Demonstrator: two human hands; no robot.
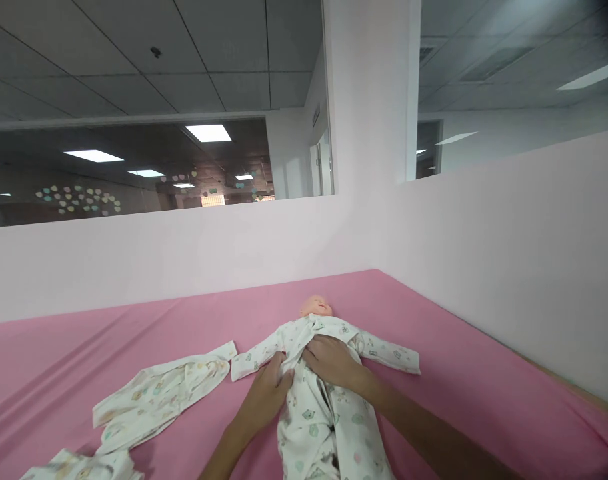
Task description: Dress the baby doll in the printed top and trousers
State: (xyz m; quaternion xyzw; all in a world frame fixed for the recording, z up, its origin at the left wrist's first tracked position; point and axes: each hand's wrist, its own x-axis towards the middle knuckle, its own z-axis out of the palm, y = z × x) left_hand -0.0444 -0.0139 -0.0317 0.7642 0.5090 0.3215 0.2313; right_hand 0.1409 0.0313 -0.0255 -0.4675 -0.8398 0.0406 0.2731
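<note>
Head view: doll [316,307] lies face-up on the pink-covered bench [459,360], dressed in a printed romper [329,427]. My left hand [267,395] grip pinches the romper's front edge. My right hand [333,361] rests flat, released, on the chest (spare garment [159,393] lies just left).

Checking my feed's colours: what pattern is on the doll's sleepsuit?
White sleepsuit with small pastel prints; head view.

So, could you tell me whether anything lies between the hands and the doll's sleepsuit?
Nothing visible does: the left hand and right hand rest on the sleepsuit worn by the doll; the spare garment lies apart, to its left.
</note>
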